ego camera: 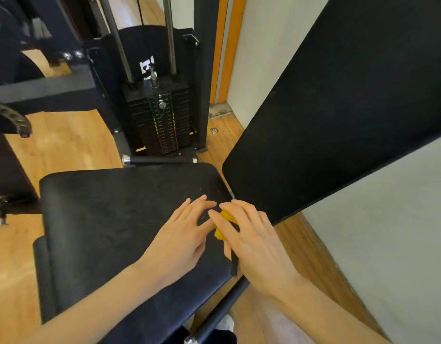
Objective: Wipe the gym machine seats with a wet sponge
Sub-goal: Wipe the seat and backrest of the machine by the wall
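The right hand [254,242] lay over a yellow sponge [225,225], fingers bent round it, pressing it on the black seat [110,219] toward the pad's 2 o'clock corner. The left hand [182,234] rested flat at the sponge's 9 o'clock, fingers spread. The backrest [338,108] rose at 2 o'clock, a weight stack [162,120] at 12.

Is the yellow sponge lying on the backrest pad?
No, the yellow sponge is under the right hand on the flat seat, not the backrest.

Bare forearms, no sleeves; left hand [182,234], right hand [254,242] ungloved.
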Motion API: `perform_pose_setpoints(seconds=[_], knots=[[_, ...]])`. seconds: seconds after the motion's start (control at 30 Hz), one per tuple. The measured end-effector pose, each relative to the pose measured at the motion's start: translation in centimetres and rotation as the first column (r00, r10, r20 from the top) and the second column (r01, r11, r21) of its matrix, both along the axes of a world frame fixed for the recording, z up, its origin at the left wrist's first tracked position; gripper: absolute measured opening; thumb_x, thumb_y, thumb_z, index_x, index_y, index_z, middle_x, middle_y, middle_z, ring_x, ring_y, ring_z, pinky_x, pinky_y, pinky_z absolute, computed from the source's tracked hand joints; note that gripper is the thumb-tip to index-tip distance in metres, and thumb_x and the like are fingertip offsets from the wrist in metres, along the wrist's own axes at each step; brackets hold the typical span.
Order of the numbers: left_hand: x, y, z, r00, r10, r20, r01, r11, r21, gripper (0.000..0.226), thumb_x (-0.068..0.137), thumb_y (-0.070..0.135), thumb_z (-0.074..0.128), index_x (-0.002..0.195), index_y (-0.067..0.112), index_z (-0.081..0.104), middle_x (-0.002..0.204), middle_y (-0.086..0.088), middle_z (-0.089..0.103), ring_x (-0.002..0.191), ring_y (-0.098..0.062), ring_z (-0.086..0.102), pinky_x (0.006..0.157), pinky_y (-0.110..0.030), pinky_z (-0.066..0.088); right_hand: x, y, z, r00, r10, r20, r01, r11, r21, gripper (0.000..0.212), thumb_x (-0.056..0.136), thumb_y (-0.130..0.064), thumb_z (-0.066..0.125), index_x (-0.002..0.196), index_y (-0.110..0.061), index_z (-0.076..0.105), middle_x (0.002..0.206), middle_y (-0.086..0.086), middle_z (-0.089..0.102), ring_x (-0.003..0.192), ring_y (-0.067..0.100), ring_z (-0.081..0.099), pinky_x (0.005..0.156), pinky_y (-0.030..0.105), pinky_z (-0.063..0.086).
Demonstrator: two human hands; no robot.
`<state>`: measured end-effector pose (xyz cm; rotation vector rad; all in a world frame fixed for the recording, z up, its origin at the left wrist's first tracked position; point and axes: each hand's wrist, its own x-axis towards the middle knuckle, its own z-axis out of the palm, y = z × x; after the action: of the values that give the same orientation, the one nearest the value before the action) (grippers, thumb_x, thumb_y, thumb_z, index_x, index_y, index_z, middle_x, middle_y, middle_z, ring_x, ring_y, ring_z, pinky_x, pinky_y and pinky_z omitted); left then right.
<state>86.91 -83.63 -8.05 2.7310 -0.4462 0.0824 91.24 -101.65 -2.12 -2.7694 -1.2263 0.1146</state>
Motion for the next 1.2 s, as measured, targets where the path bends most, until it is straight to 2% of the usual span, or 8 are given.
perform_pose_setpoints(seconds=[0.2, 0.37, 0.47, 0.63, 0.77, 0.97, 1.1, 1.2], knots=[[-3.6, -0.4, 3.3, 0.966, 0.255, -0.047, -0.246, 0.957, 0.152, 0.057, 0.078, 0.025, 0.079, 0.131, 0.021, 0.059, 0.139, -0.005, 0.056, 0.138, -0.027, 0.047, 0.115, -0.044, 0.031, -0.9, 0.2, 1.9, 0.998, -0.061, -0.022, 0.056, 0.98, -0.189, 0.079, 0.051, -0.018, 0.092, 0.125, -0.015, 0.063, 0.121, 0.011, 0.062, 0.118, 0.032, 0.057, 0.081, 0.041, 0.054], [-6.9, -0.9, 4.9, 0.925, 0.371, -0.08, -0.351, 0.916, 0.194, 0.062, 0.073, 0.033, 0.083, 0.13, 0.019, 0.062, 0.13, -0.004, 0.062, 0.129, -0.025, 0.056, 0.112, -0.045, 0.039, -2.3, 0.5, 3.1, 0.999, 0.033, -0.043, -0.043, 0.964, -0.263, 0.069, 0.072, -0.011, 0.077, 0.136, -0.013, 0.051, 0.131, 0.014, 0.054, 0.124, 0.034, 0.049, 0.088, 0.042, 0.048], [-8.3, -0.4, 5.7, 0.906, 0.417, -0.08, -0.395, 0.897, 0.196, 0.063, 0.072, 0.035, 0.084, 0.13, 0.02, 0.062, 0.128, -0.003, 0.063, 0.126, -0.024, 0.059, 0.111, -0.043, 0.037, -3.2, 1.2, 3.5, 0.995, 0.079, -0.061, -0.094, 0.955, -0.282, 0.061, 0.087, -0.012, 0.062, 0.144, -0.014, 0.041, 0.141, 0.013, 0.045, 0.132, 0.033, 0.04, 0.096, 0.043, 0.043], [-10.5, 1.3, 6.6, 0.881, 0.457, -0.124, -0.429, 0.88, 0.203, 0.06, 0.084, 0.034, 0.075, 0.139, 0.023, 0.054, 0.138, -0.003, 0.057, 0.133, -0.022, 0.051, 0.117, -0.038, 0.02, -5.0, 2.6, 4.6, 0.993, 0.09, -0.076, -0.108, 0.951, -0.291, 0.058, 0.098, -0.015, 0.046, 0.151, -0.015, 0.023, 0.151, 0.011, 0.027, 0.139, 0.031, 0.025, 0.106, 0.041, 0.033], [-12.3, 3.0, 7.2, 0.882, 0.453, -0.125, -0.433, 0.887, 0.158, 0.057, 0.097, 0.035, 0.058, 0.15, 0.026, 0.039, 0.152, -0.001, 0.042, 0.145, -0.02, 0.034, 0.119, -0.034, 0.001, -7.0, 4.1, 5.4, 0.996, 0.057, -0.064, -0.073, 0.951, -0.299, 0.057, 0.097, -0.013, 0.047, 0.15, -0.015, 0.026, 0.151, 0.011, 0.028, 0.139, 0.031, 0.027, 0.105, 0.04, 0.034], [-15.7, 6.4, 8.0, 0.887, 0.451, -0.102, -0.435, 0.888, 0.149, 0.055, 0.102, 0.036, 0.049, 0.153, 0.028, 0.03, 0.157, 0.001, 0.03, 0.149, -0.017, 0.024, 0.124, -0.035, 0.0, -11.3, 7.4, 5.6, 0.997, -0.018, -0.075, -0.008, 0.941, -0.338, 0.06, 0.097, -0.015, 0.05, 0.151, -0.018, 0.024, 0.153, 0.008, 0.024, 0.14, 0.028, 0.023, 0.108, 0.037, 0.031], [-19.1, 9.2, 8.5, 0.883, 0.461, -0.089, -0.445, 0.882, 0.153, 0.054, 0.101, 0.036, 0.051, 0.152, 0.028, 0.033, 0.158, 0.0, 0.032, 0.149, -0.018, 0.025, 0.115, -0.031, -0.011, -14.8, 10.0, 5.7, 0.997, -0.04, -0.07, 0.014, 0.941, -0.337, 0.059, 0.096, -0.014, 0.049, 0.15, -0.019, 0.026, 0.151, 0.007, 0.026, 0.137, 0.028, 0.026, 0.105, 0.036, 0.032], [-21.9, 11.5, 8.9, 0.873, 0.481, -0.081, -0.467, 0.872, 0.147, 0.055, 0.101, 0.036, 0.051, 0.152, 0.028, 0.032, 0.158, -0.001, 0.03, 0.15, -0.019, 0.023, 0.114, -0.031, -0.012, -17.5, 12.2, 5.8, 0.997, -0.047, -0.062, 0.023, 0.942, -0.334, 0.058, 0.096, -0.016, 0.049, 0.15, -0.02, 0.027, 0.149, 0.005, 0.028, 0.134, 0.028, 0.029, 0.103, 0.035, 0.033]])
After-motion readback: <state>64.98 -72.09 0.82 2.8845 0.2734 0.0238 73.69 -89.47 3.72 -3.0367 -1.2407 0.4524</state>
